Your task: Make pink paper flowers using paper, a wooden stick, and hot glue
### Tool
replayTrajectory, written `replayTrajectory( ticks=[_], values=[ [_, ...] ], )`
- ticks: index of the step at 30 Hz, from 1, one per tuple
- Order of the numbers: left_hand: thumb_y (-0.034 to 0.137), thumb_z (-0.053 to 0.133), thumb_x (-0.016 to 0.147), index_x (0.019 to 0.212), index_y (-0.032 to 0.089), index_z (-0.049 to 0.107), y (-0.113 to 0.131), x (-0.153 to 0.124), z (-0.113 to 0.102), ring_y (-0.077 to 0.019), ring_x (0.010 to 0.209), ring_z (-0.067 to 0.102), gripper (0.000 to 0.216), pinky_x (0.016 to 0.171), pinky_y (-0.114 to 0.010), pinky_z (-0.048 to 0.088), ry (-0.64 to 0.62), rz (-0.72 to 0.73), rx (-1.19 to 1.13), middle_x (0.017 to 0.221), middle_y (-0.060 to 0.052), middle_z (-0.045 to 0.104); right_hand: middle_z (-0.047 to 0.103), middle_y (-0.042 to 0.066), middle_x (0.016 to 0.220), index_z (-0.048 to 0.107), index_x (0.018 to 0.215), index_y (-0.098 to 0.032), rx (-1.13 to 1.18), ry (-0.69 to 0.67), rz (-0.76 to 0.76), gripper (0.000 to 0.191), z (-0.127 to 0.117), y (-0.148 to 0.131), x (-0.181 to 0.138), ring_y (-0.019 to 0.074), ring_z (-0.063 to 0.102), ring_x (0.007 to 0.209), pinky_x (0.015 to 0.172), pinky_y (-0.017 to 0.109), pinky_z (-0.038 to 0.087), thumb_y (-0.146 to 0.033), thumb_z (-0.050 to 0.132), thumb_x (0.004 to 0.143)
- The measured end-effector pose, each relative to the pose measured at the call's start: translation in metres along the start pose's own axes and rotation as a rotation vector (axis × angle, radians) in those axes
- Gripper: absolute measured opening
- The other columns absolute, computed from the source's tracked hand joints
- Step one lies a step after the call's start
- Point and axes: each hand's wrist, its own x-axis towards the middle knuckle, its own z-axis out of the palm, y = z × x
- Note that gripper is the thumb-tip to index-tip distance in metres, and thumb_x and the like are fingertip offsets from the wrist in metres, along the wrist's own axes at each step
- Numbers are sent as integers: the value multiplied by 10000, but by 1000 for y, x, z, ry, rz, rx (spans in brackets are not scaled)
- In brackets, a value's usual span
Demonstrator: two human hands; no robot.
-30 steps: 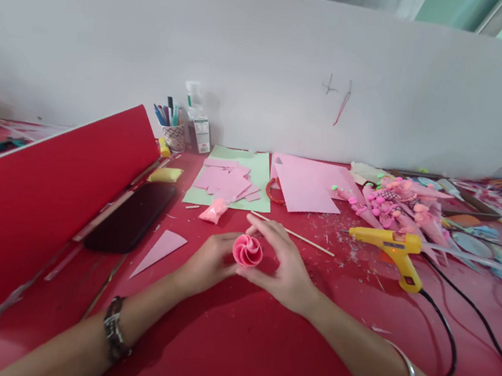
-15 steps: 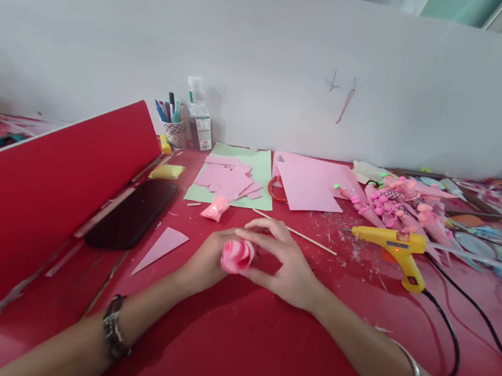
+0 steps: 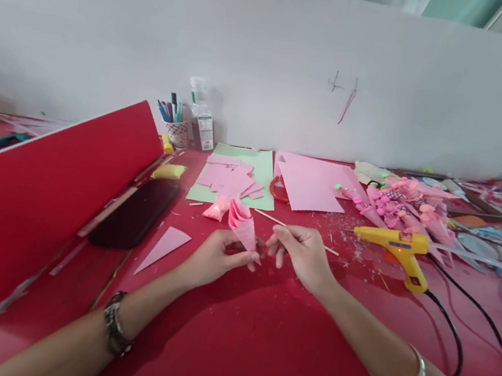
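Observation:
A rolled pink paper cone [image 3: 243,226] is gripped near its lower end between the thumb and fingers of my left hand [image 3: 216,257]. The wide, layered mouth of the cone tilts up and to the left; its point leans down toward the right. Just beside that point, my right hand [image 3: 300,256] hovers with bent, loosely parted fingers and nothing visible in them. Behind the cone lies a small bag of pink material [image 3: 216,208]. A thin wooden stick [image 3: 270,218] lies behind my right hand, partly covered by it.
A yellow glue gun [image 3: 395,241] with a black cord lies at right, before a pile of pink paper cones [image 3: 401,202]. Pink sheets [image 3: 311,185] and cut pieces [image 3: 228,178] are at the back. A phone [image 3: 135,214], a red board [image 3: 48,207] and a paper triangle [image 3: 164,249] are left.
The cone has turned from mouth toward me to mouth up, showing its side. My right hand has come off it and moved slightly right; my left hand still holds it.

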Motion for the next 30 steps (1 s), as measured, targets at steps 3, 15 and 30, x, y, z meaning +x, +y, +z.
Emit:
replayTrajectory(
  ticks=[3, 15, 30],
  values=[
    [269, 559, 753, 706, 109, 600, 0, -2, 0, -107, 589, 568, 171, 641, -237, 455, -54, -26, 18, 602, -15, 611, 539, -12, 471, 535, 492, -142, 20, 63, -45, 432, -1, 1, 2, 43, 446, 337, 371, 189, 348, -397, 421, 821],
    [287, 541, 754, 864, 148, 473, -2, -3, 5, -65, 502, 462, 189, 502, -192, 393, -191, -108, -30, 619, 45, 479, 571, 25, 1064, 509, 1122, -285, -131, 5, -319, 301, -3, -8, 1, 142, 522, 981, 871, 316, 416, -282, 435, 830],
    [311, 442, 812, 747, 127, 485, 1, -3, 4, -74, 507, 473, 200, 495, -199, 381, -194, -92, 101, 633, 11, 514, 588, 21, 1067, 563, 1059, -276, -161, -10, -304, 270, 3, -10, -2, 153, 509, 1035, 915, 344, 401, -234, 418, 836]
  ],
)
